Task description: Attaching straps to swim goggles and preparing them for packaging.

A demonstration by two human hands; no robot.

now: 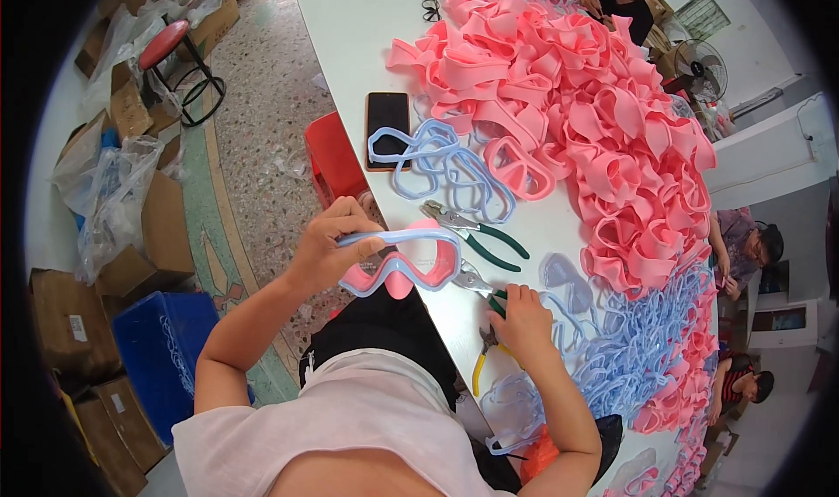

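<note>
My left hand [330, 248] is closed on the upper left side of a diving mask [444, 271] with a light blue frame, clear lenses and a pink skirt. It holds the mask up near the table edge. Lower right, my right hand [527, 324] rests at the table with its fingers round the green handle of a pair of pliers [473, 279], whose jaws point toward the mask. A second pair of green-handled pliers [489, 239] lies just beyond. Yellow-handled pliers [480, 368] lie left of my right hand, by the table edge.
Light blue frames [450, 167] lie beside a phone [387, 121]. A large heap of pink skirts [612, 139] and a pile of blue frames [642, 348] cover the table's right. Red stool [335, 158], blue bin [157, 348] and cartons [74, 331] stand left. Several people sit across.
</note>
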